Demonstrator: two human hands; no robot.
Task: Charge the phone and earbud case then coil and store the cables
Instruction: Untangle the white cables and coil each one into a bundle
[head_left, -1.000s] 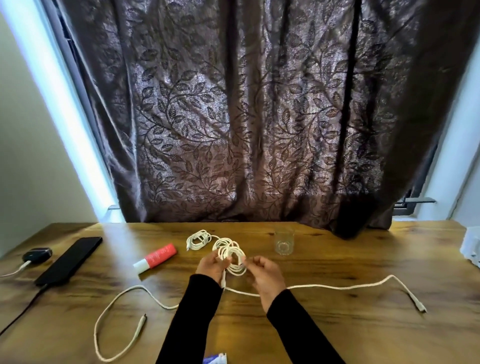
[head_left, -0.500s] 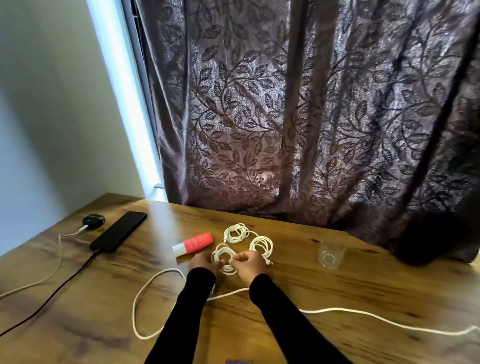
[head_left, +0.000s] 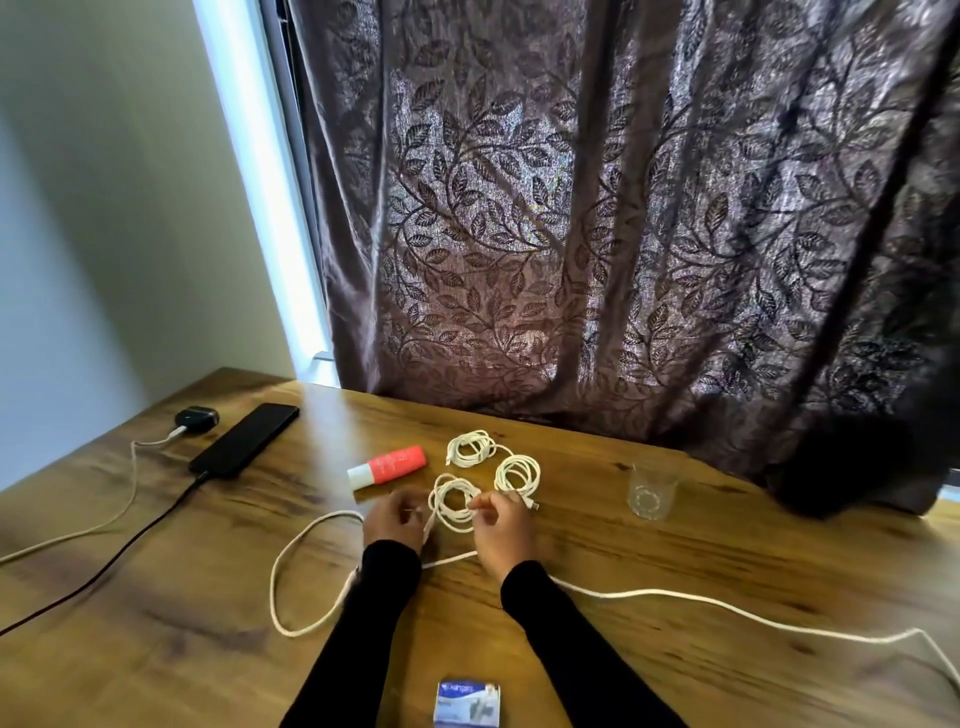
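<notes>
Both hands (head_left: 451, 525) pinch a flat coil (head_left: 453, 504); phone (head_left: 244, 440) angles toward the curtain (head_left: 597, 234).

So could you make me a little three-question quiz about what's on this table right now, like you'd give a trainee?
1. True or false: the phone has a dark cable plugged into its near end.
2. How many finished white coils lie on the table beyond the coil in the hands? A) none B) two C) four
3. What clear thing stands to the right of the coils?

Key
1. True.
2. B: the far coil and the right coil. The left hand and right hand pinch the third coil.
3. The glass.
</notes>
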